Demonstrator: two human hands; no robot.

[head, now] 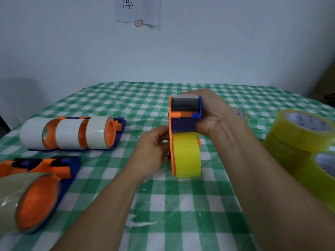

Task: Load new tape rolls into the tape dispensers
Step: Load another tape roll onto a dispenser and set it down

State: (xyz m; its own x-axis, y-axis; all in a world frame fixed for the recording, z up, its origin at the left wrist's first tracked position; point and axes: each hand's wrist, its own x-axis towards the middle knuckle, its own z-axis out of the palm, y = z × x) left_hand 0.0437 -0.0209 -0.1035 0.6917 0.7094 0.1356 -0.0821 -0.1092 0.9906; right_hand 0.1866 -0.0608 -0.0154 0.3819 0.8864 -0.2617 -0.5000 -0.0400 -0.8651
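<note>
One camera sits on the person's head. It looks forward and down at the table (pixel 181 205) from the person's own side. Both arms come in from the bottom edge. The left hand (pixel 152 147), the right hand (pixel 212 113) and the tape dispenser (pixel 183 125) they hold are in the middle, close to the camera. The wall (pixel 217 51) fills the top, farther away. The view is wide, so things at the side edges look big.

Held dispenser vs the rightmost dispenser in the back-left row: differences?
The held dispenser carries a yellow tape roll; the row dispenser carries a whitish roll. The held dispenser is upright between the left hand and right hand; the row dispenser lies on the tablecloth, untouched. Both are orange and blue.
</note>
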